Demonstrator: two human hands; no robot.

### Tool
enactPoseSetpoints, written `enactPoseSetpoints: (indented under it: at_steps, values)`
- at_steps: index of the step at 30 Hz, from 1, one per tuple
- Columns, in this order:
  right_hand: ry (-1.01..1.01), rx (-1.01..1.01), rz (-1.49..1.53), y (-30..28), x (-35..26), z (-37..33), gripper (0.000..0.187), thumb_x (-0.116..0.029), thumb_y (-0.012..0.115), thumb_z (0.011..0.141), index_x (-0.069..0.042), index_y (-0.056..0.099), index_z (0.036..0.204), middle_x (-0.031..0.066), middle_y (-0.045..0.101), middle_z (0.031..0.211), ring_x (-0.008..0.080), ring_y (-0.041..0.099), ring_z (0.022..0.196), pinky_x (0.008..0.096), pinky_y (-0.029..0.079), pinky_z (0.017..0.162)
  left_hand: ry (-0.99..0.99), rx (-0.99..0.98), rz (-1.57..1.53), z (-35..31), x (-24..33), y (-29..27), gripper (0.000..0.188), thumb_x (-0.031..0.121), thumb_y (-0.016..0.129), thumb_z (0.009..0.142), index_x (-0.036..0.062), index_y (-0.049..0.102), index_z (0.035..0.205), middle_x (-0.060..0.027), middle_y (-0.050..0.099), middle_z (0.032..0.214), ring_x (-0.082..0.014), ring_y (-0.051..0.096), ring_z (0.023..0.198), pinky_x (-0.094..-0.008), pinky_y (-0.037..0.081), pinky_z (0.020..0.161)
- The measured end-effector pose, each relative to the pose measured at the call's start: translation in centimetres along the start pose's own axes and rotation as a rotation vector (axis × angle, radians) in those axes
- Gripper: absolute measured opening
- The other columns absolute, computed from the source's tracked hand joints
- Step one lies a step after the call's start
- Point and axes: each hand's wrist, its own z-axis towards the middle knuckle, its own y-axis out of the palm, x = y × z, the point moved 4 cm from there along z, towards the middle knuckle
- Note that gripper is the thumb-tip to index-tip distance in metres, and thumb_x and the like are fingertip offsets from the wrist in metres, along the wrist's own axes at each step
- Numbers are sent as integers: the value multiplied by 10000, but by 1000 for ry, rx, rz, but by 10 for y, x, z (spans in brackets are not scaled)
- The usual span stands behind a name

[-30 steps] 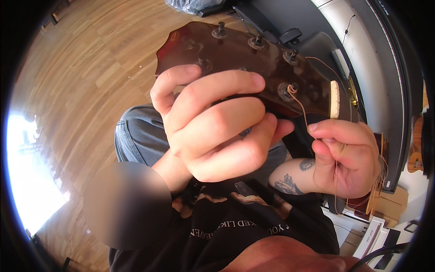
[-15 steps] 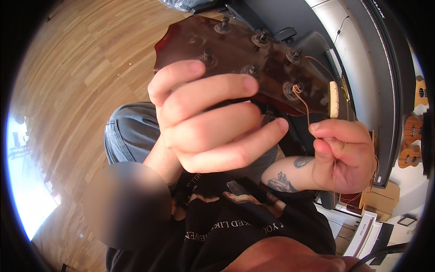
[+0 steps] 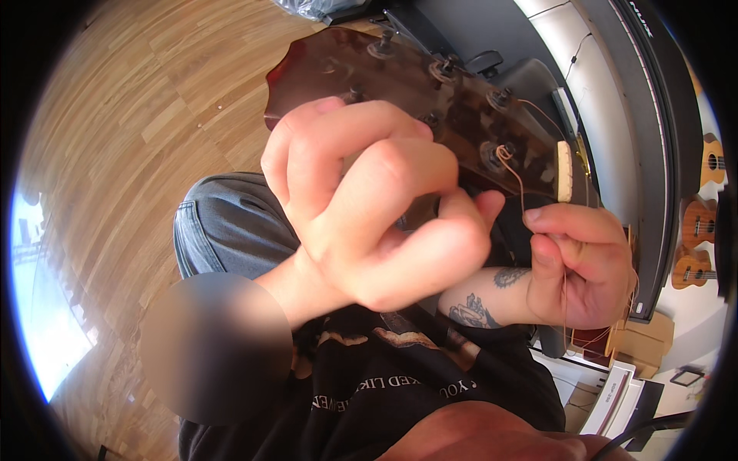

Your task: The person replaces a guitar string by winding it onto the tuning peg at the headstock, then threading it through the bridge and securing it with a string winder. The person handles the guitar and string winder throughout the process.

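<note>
A dark brown, glossy guitar headstock (image 3: 315,73) with a red edge lies across the upper middle. Metal tuning posts stand up from its face, and a pale nut (image 3: 565,170) sits at its right end. From the post nearest me, a copper-coloured guitar string (image 3: 520,184) runs down to my right hand (image 3: 578,261), pinched between thumb and fingers. Loose string trails below that hand. My left hand (image 3: 377,200) is at the headstock's near edge, fingers curled and partly covering the near posts. Whatever its fingertips grip is hidden behind the hand.
Wooden floor (image 3: 138,154) stretches along the left. My jeans-clad knee (image 3: 223,215) is below the headstock. A black keyboard (image 3: 653,154) runs down the right side, with several small wooden guitars or ukuleles (image 3: 699,223) beyond it. A cardboard box (image 3: 646,346) is at lower right.
My left hand has shifted slightly right, and its fingers have curled in from a more extended position. My right hand still pinches the string at nearly the same place.
</note>
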Motion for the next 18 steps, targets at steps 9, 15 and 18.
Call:
enactPoseSetpoints:
  at_steps: [9, 15, 18]
  values:
    - [-5, -6, 3, 1, 0, 1, 229, -94, 867, 799, -42, 645, 825, 88, 775, 793, 131, 612, 517, 231, 372, 445, -71, 16, 120, -9, 11, 4, 434, 44, 753, 651, 196, 661, 1047, 75, 598, 697, -279, 637, 937, -505, 359, 1079]
    - [2, 41, 41, 4, 3, -2, 216, -98, 856, 824, -39, 649, 850, 84, 778, 799, 125, 609, 505, 228, 361, 439, -20, -7, 60, -17, 1, -2, 337, 190, 820, 761, 217, 667, 1061, 59, 611, 766, -270, 605, 998, -505, 348, 1105]
    - [12, 20, 15, 1, 1, -2, 210, -102, 852, 831, -39, 653, 855, 82, 778, 796, 120, 618, 513, 229, 348, 437, 77, 60, 100, -23, -11, -1, 329, 391, 855, 814, 252, 664, 1043, 45, 599, 892, -257, 552, 1014, -481, 394, 1063]
